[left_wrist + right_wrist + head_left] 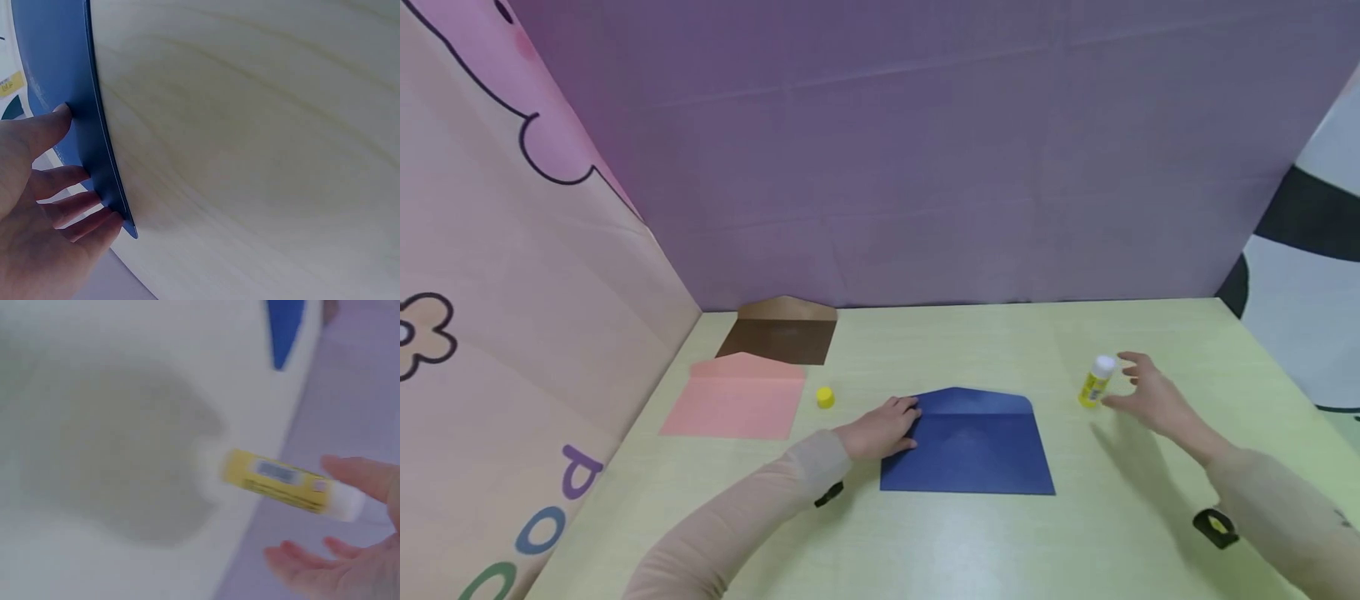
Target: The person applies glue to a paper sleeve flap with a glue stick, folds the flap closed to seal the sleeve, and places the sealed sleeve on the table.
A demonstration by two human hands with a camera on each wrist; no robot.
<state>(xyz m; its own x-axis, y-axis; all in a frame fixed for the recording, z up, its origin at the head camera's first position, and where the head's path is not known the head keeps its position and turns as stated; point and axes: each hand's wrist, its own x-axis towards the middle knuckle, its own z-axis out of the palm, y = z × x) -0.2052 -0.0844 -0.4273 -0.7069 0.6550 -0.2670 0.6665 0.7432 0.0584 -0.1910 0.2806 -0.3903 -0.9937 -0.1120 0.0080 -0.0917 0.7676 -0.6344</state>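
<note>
A blue envelope (973, 450) lies on the table with its flap spread out toward the wall. My left hand (883, 427) rests on its left side, thumb and fingers touching the paper, as the left wrist view shows with the envelope (78, 81) under the fingertips. To the right stands a yellow glue stick (1094, 385) with a white top end. Beside it, my right hand (1152, 398) has its thumb and fingers spread apart around the stick's right side. The right wrist view shows the glue stick (278, 481) with fingers on either side of its white end, a gap showing below.
A small yellow cap (825, 397) sits left of the blue envelope. Further left lie a pink envelope (733, 408) and, behind it, a brown envelope (778, 340), both flaps spread. A purple wall (925, 167) bounds the table's back; a printed sheet (550, 333) bounds the left.
</note>
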